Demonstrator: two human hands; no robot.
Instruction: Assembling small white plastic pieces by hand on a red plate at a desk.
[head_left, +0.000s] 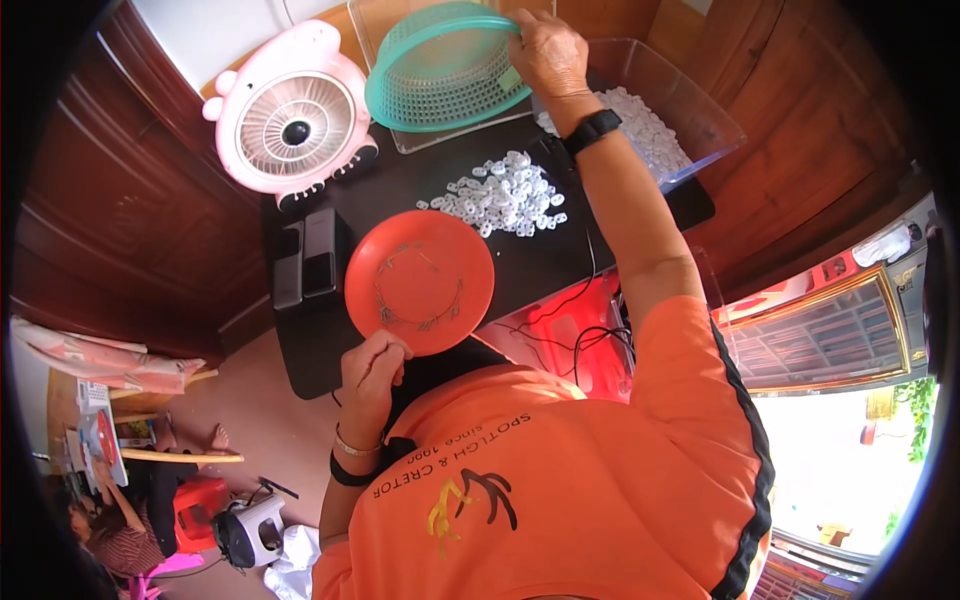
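Note:
My right hand (pixel 552 58) reaches to the back of the table and grips the rim of a green plastic mesh basket (pixel 445 95), which is tilted so its inside shows. Near the front edge, my left hand (pixel 374 376) has its fingers closed on the rim of a round red plate (pixel 420 280). Thin, small metal pieces lie scattered in a ring on the plate; their kind is too small to tell. Just beyond the plate is a heap of small white plastic pieces (pixel 510 195) with holes in them.
A clear plastic bin (pixel 715 150) with more white pieces stands at the back right. On the left of the black table (pixel 520 270) are a pink animal-shaped fan (pixel 295 125) and two dark phone-like devices (pixel 305 258). Black cables (pixel 590 340) hang at the right. Another person (pixel 125 530) sits far left.

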